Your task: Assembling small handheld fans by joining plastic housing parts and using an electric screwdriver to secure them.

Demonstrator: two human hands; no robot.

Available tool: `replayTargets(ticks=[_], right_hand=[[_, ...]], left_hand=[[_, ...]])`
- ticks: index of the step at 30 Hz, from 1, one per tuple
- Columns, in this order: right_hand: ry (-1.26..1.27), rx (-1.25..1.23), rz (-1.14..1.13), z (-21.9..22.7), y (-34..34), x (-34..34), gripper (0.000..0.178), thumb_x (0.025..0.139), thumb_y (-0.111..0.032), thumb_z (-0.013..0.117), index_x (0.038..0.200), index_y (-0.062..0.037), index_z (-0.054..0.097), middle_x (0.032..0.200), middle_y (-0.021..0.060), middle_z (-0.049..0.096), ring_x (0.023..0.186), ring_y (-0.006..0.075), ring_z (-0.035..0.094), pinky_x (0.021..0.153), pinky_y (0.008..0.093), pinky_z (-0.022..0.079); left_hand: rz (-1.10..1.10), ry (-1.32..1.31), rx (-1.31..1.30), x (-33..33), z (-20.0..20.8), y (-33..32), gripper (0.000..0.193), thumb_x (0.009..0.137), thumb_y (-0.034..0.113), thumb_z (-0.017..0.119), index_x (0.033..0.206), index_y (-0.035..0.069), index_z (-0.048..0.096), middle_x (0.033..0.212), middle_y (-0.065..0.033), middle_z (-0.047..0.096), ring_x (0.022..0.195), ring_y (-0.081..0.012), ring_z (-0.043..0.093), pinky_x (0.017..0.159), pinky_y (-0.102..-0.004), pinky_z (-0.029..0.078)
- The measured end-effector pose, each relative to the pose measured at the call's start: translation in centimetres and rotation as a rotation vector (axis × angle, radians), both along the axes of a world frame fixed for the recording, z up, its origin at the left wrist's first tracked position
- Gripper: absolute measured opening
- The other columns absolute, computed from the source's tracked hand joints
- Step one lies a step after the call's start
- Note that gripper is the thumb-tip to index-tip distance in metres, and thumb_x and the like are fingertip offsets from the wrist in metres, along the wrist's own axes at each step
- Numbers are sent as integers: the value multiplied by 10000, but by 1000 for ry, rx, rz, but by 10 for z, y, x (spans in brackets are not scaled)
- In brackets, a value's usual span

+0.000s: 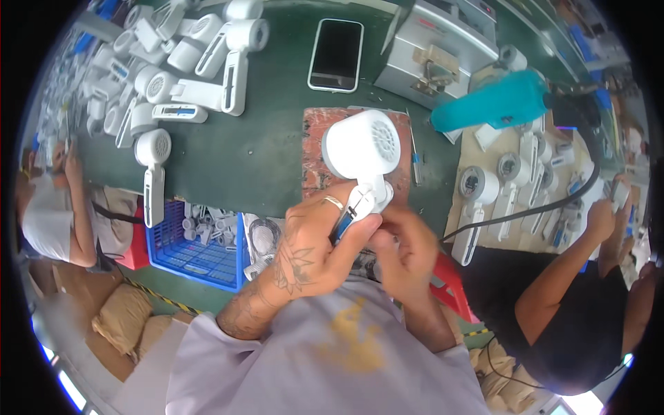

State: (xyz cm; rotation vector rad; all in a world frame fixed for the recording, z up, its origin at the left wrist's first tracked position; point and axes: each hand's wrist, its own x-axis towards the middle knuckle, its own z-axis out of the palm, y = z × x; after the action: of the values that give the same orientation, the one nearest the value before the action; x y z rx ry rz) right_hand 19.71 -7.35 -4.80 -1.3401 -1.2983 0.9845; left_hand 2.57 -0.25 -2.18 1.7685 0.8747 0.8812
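Observation:
My left hand (315, 242) is closed round the handle of a white handheld fan (361, 149), thumb on the near side. The fan's round head, with a slotted grille on its right face, points up and away from me. A blue strip shows inside the open handle. My right hand (408, 249) is against the handle's right side, its fingers curled together and slightly blurred. Anything pinched in them is too hidden to name. Under the fan head lies a worn red work board (317, 131). A thin screwdriver (416, 158) lies along its right edge.
Many white fans (159, 83) are heaped at the far left. More stand on cardboard (470, 149) at right. A teal power screwdriver (491, 102) hangs with a dark cable, near a metal box (443, 48). Elsewhere: a phone (336, 55), a blue crate (197, 266), co-workers on both sides.

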Motion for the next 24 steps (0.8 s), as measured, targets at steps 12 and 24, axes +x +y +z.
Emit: replayTargets(ticks=[12, 24], right_hand=[[85, 459, -470, 27, 107, 34, 777, 933, -219, 760, 1529, 2, 314, 1480, 153, 426, 1344, 259, 437, 1127, 421, 333], [319, 389, -473, 20, 73, 57, 544, 992, -245, 639, 1412, 51, 459, 1055, 102, 624, 922, 186, 596, 808, 333, 470]], left_hand=[[166, 428, 520, -14, 6, 25, 388, 824, 114, 804, 1148, -6, 629, 853, -164, 690, 687, -337, 680, 605, -404, 544], [-119, 498, 651, 8, 12, 49, 371, 836, 132, 774, 1156, 2, 638, 1023, -141, 708, 815, -297, 684, 720, -395, 554]])
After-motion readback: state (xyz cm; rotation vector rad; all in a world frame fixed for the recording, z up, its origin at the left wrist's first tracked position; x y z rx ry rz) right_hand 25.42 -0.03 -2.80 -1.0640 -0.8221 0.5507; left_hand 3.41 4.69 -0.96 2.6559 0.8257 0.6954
